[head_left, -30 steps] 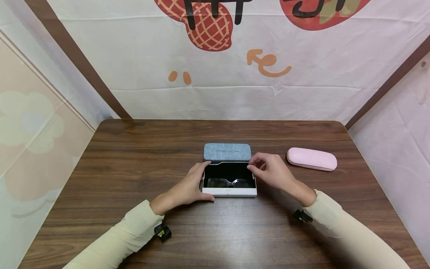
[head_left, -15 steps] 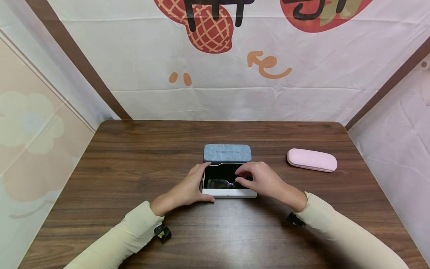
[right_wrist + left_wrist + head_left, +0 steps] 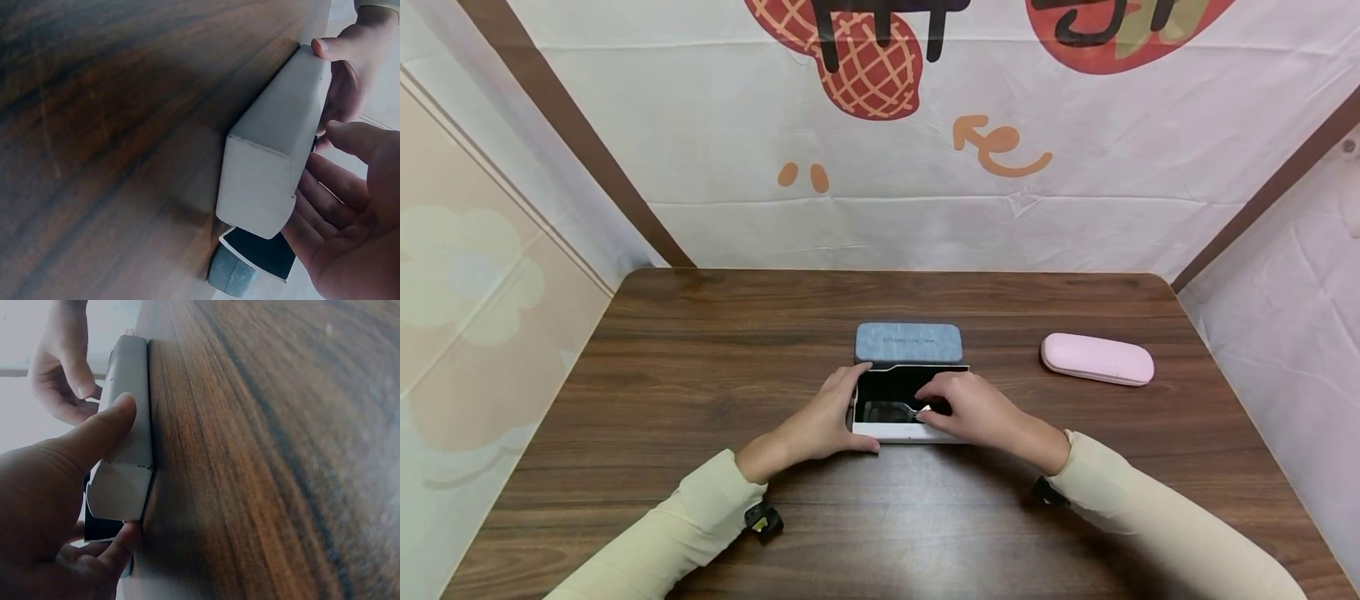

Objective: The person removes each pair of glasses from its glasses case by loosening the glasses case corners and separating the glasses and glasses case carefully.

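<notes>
A white glasses case (image 3: 898,432) stands with its lid up and its dark lining showing. Dark-lensed glasses (image 3: 886,411) lie inside it, their right part hidden by my right hand. My left hand (image 3: 823,417) grips the case's left end, thumb along the front wall (image 3: 128,444) and fingers round the end and back. My right hand (image 3: 977,408) reaches into the case from the right, thumb and forefinger bent on either side of the glasses' middle. In the right wrist view its fingers (image 3: 337,181) go behind the case wall; I cannot tell if they pinch the glasses.
A blue glasses case (image 3: 908,342) with lettering lies closed directly behind the white one. To the right lies a closed pink glasses case (image 3: 1097,359). All rest on a brown wood-grain table (image 3: 715,350), with a printed cloth (image 3: 880,225) hanging beyond its back edge.
My right hand has moved left and down from the case's right rim into its opening, over the right part of the glasses. The left hand has kept its hold on the case.
</notes>
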The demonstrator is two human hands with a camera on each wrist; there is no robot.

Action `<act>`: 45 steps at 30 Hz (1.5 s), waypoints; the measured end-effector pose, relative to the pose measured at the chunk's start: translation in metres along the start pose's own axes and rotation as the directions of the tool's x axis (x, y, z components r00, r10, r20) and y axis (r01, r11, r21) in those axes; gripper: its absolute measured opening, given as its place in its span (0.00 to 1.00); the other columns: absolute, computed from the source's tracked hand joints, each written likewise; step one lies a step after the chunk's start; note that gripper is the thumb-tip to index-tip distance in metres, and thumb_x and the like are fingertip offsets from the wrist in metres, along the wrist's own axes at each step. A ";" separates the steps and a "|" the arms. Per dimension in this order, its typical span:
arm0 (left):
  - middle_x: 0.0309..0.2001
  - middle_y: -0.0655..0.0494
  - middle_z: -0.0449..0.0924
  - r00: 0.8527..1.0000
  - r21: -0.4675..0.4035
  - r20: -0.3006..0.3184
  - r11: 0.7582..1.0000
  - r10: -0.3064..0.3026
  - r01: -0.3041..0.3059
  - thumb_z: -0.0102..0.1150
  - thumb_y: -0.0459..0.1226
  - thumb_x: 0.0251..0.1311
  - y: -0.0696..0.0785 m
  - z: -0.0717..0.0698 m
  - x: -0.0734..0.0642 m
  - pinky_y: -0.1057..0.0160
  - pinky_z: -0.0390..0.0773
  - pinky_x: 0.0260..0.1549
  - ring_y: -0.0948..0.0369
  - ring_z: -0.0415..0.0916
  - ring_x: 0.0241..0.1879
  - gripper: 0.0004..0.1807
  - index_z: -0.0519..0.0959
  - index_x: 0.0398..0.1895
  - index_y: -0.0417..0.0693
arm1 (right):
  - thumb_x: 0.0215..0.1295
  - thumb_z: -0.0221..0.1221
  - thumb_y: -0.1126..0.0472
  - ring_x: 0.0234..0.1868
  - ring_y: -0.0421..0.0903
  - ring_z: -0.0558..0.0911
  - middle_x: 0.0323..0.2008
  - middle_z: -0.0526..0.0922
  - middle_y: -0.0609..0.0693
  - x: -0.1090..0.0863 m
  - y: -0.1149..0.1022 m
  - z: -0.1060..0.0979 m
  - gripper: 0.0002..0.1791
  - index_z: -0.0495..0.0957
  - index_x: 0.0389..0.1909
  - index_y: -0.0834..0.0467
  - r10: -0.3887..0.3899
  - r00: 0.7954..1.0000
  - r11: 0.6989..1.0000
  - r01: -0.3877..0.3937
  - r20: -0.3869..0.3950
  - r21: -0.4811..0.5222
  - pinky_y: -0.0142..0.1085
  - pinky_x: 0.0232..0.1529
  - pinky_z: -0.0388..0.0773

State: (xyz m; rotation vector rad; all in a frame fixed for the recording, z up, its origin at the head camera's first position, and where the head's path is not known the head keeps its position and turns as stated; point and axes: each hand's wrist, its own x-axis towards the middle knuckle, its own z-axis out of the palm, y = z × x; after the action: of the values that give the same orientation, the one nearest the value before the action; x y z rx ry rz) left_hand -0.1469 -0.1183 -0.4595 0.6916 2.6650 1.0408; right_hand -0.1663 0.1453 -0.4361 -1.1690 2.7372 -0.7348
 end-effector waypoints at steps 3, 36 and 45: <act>0.68 0.40 0.65 1.000 -0.002 0.001 1.000 -0.002 0.002 0.84 0.47 0.43 0.000 0.000 0.000 0.46 0.66 0.66 0.47 0.61 0.69 0.63 0.53 0.78 0.38 | 0.67 0.67 0.58 0.47 0.45 0.84 0.43 0.86 0.49 0.000 0.000 0.002 0.13 0.86 0.48 0.60 0.007 1.000 1.000 -0.007 0.021 -0.001 0.43 0.50 0.81; 0.68 0.41 0.65 1.000 -0.021 0.003 1.000 -0.006 0.006 0.84 0.47 0.43 -0.001 0.000 0.000 0.46 0.66 0.66 0.47 0.62 0.68 0.63 0.54 0.78 0.39 | 0.64 0.66 0.61 0.36 0.41 0.79 0.35 0.81 0.44 0.010 -0.011 0.002 0.02 0.87 0.35 0.53 0.030 0.998 0.994 -0.023 0.062 -0.110 0.37 0.35 0.78; 0.68 0.40 0.65 1.000 -0.016 0.006 1.000 -0.001 0.001 0.84 0.47 0.44 -0.001 -0.001 0.001 0.45 0.66 0.66 0.47 0.61 0.68 0.63 0.53 0.78 0.39 | 0.63 0.68 0.60 0.33 0.39 0.80 0.32 0.84 0.42 0.012 -0.012 0.000 0.02 0.85 0.32 0.51 0.051 0.997 0.994 -0.046 0.049 -0.097 0.37 0.34 0.78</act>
State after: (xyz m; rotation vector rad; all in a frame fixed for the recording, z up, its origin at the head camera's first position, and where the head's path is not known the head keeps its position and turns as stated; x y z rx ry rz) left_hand -0.1479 -0.1187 -0.4594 0.6886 2.6488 1.0573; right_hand -0.1671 0.1296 -0.4296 -1.1179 2.7749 -0.5653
